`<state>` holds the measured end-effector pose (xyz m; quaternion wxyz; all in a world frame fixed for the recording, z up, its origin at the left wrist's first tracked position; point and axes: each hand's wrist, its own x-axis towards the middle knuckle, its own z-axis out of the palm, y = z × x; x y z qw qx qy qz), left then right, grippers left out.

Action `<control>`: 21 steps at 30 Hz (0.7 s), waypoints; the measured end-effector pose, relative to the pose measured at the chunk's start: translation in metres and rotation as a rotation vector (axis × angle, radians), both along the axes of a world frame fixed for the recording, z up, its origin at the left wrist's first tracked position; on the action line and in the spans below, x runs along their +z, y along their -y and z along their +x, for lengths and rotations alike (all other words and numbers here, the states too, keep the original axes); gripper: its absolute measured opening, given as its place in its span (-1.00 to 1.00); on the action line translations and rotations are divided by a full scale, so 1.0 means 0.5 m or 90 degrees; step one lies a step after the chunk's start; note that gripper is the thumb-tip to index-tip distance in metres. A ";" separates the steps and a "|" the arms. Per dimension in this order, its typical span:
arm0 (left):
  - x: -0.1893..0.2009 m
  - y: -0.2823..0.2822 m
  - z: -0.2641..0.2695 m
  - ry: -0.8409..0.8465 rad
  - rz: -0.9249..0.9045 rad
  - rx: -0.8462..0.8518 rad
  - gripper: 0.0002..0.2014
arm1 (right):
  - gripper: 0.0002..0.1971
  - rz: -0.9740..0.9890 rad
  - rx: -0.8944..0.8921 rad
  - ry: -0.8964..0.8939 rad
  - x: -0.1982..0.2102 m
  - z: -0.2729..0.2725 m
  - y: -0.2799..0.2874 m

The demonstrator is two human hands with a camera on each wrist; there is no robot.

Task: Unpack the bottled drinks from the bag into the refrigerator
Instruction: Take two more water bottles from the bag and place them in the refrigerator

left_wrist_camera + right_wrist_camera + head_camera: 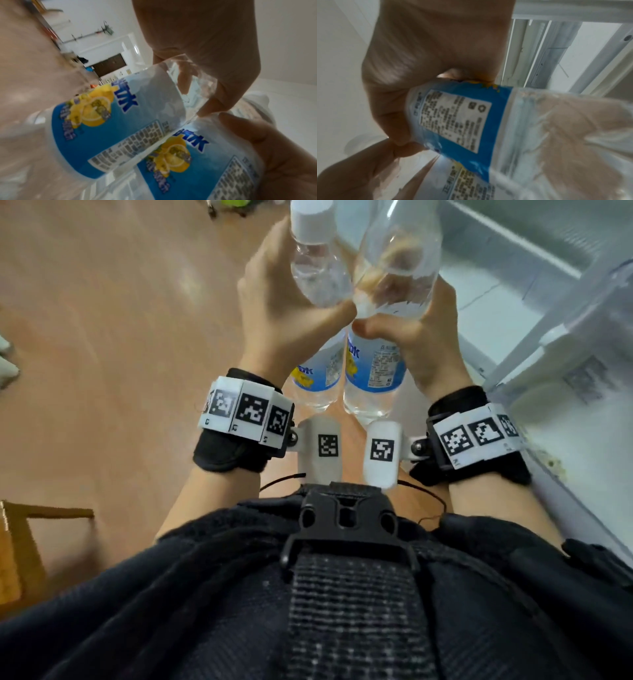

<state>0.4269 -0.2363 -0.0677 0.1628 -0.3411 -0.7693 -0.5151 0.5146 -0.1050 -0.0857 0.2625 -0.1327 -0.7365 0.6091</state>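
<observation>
Two clear bottled drinks with white caps and blue lemon labels are held side by side in front of my chest, necks pointing away. My left hand (281, 313) grips the left bottle (317, 272) around its upper body. My right hand (424, 337) grips the right bottle (400, 265) the same way, and the thumbs almost touch. In the left wrist view the left bottle (111, 128) lies beside the right bottle (197, 162). The right wrist view has the right bottle (462, 121) under my right hand (436, 54). The open refrigerator (513, 251) is just to the right.
White shelves and a door rack (565, 354) of the refrigerator fill the right side. A tan wooden floor (102, 302) spreads to the left. A brown box-like edge (20, 542) shows at the lower left. Refrigerator rails (556, 54) show behind the right hand.
</observation>
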 end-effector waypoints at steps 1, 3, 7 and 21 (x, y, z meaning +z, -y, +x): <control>-0.004 -0.025 -0.027 0.008 0.006 -0.029 -0.49 | -0.35 0.002 -0.019 -0.004 -0.002 -0.018 -0.021; -0.009 -0.079 -0.075 0.005 0.011 -0.070 -0.51 | -0.38 0.009 -0.057 -0.019 -0.008 -0.052 -0.068; -0.004 -0.193 -0.166 0.003 0.021 -0.106 -0.48 | -0.43 0.022 -0.131 -0.033 -0.004 -0.125 -0.157; 0.027 -0.561 -0.411 0.000 0.065 -0.315 -0.43 | -0.40 0.010 -0.397 -0.062 0.028 -0.316 -0.424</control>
